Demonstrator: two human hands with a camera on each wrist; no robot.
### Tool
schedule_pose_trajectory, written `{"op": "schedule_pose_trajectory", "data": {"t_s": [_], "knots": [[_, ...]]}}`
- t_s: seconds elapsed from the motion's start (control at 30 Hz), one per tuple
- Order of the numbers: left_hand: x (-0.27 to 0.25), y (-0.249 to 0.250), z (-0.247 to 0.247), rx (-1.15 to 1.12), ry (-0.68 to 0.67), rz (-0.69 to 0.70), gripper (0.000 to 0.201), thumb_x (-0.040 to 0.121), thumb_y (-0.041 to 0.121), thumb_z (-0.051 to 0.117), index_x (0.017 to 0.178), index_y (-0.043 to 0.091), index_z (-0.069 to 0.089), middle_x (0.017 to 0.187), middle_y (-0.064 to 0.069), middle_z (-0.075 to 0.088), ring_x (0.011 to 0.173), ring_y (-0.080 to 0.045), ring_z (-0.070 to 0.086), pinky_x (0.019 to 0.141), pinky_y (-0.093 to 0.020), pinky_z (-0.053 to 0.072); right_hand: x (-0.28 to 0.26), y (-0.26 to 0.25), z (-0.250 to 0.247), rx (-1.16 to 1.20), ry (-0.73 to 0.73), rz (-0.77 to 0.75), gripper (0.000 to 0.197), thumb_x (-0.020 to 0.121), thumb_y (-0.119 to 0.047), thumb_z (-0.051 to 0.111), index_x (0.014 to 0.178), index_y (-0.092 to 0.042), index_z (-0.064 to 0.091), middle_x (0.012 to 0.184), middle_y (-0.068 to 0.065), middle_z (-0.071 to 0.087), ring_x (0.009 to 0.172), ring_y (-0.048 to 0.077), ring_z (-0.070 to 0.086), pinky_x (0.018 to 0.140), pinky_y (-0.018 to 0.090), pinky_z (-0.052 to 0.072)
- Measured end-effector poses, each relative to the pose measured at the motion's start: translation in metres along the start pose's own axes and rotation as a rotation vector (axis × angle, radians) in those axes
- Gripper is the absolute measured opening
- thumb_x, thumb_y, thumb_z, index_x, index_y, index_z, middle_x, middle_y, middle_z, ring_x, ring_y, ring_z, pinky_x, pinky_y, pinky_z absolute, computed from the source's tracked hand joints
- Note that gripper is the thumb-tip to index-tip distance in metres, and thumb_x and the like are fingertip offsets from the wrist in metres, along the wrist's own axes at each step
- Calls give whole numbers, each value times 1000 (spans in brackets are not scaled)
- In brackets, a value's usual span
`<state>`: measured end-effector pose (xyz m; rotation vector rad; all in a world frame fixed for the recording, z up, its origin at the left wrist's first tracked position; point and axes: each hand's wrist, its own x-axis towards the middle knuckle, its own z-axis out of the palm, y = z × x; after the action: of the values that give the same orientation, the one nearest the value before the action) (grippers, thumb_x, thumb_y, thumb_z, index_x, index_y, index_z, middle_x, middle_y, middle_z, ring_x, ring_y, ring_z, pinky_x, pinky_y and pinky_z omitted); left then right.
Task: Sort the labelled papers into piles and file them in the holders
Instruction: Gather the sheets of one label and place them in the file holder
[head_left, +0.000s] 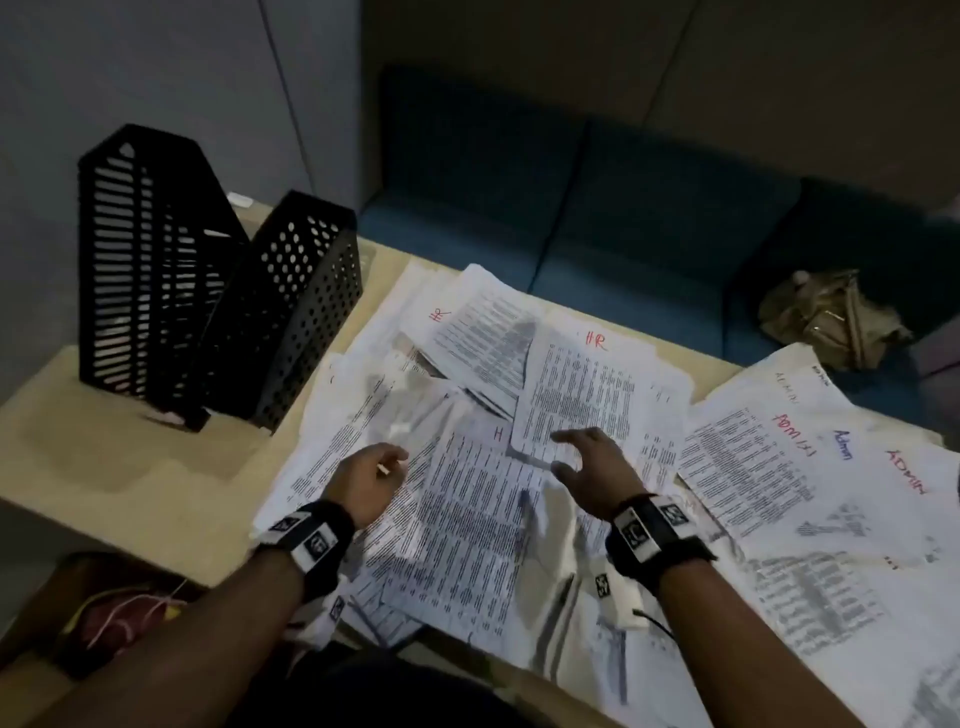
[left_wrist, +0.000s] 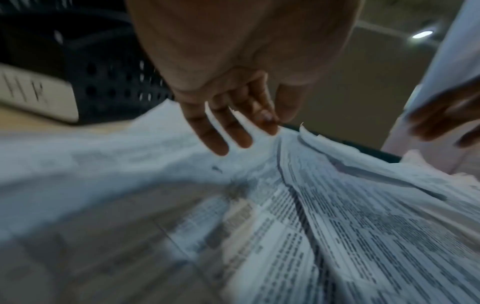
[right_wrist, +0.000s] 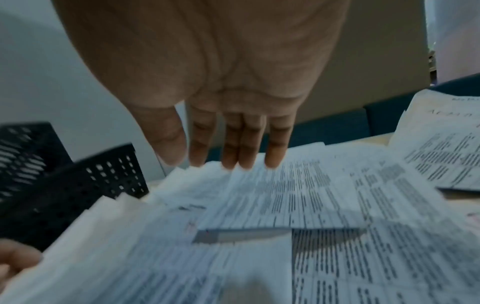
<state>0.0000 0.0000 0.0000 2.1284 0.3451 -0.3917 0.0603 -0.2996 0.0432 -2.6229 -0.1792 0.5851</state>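
Both hands are hovering, fingers spread and holding nothing: the left hand (head_left: 370, 480) over the HR sheets (head_left: 587, 395) heaped mid-bench, the right hand (head_left: 592, 467) reaching for the top one. Best slide it free flat, checking its label; the holders (head_left: 218, 291) are standing far left.
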Motion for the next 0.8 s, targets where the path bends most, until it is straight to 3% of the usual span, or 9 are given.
{"op": "schedule_pose_trajectory", "data": {"t_s": [0.1,0.27,0.47,0.53,0.6,0.63,0.7,0.77,0.8], "knots": [[17,1,11,-27,-71,-120,25,92,19,57,117,14,60,114,-8,65,94,-22,62,78,-24,46,19,-1,33,-205,-57,62,53,95,-34,47,145,-24,32,154,7,27,140,26,28,110,41,34],[31,11,26,76,-147,-99,41,89,31,63,125,15,53,118,-4,64,101,-19,59,88,-22,42,11,-1,84,-326,-188,81,65,97,-39,39,152,-22,9,161,5,3,146,25,15,119,43,14],[44,12,36,117,-215,-82,39,93,32,58,123,8,52,115,-11,62,86,-18,52,80,-25,42,-12,-10,96,-338,-126,-48,53,97,-35,37,148,-25,25,157,-3,22,142,16,26,119,41,2],[47,12,37,101,-210,-74,33,94,26,56,121,7,54,108,-10,63,92,-23,57,81,-26,44,-10,-4,89,-317,32,-47,48,94,-31,44,141,-27,38,150,-1,37,137,19,37,118,45,10],[50,12,34,63,-163,-69,20,95,21,53,110,8,57,91,-5,61,90,-27,58,71,-25,43,-2,6,73,-330,260,53,54,87,-25,55,139,-26,41,147,4,39,134,26,39,114,53,19],[50,11,31,50,-131,-78,17,96,20,52,107,9,57,89,-4,60,87,-26,58,67,-24,42,2,11,64,-326,260,122,64,85,-23,57,144,-26,32,151,5,30,138,28,32,113,55,17],[52,5,24,55,-79,-108,23,97,24,50,112,9,57,93,-7,60,78,-22,57,64,-24,40,12,20,58,-298,65,182,80,90,-18,52,151,-29,1,159,3,2,147,28,7,114,56,7],[53,-4,21,59,-81,-139,25,96,28,50,110,9,58,91,-8,60,73,-19,56,62,-24,41,19,25,66,-397,-174,127,96,92,-7,46,140,-35,-32,159,3,-16,147,30,-7,117,54,6],[53,-9,20,41,-92,-145,25,95,29,51,110,10,59,95,-9,63,80,-22,59,68,-25,44,22,31,73,-466,-199,61,102,92,-2,44,130,-36,-45,159,5,-17,146,33,-7,118,52,9]]}}
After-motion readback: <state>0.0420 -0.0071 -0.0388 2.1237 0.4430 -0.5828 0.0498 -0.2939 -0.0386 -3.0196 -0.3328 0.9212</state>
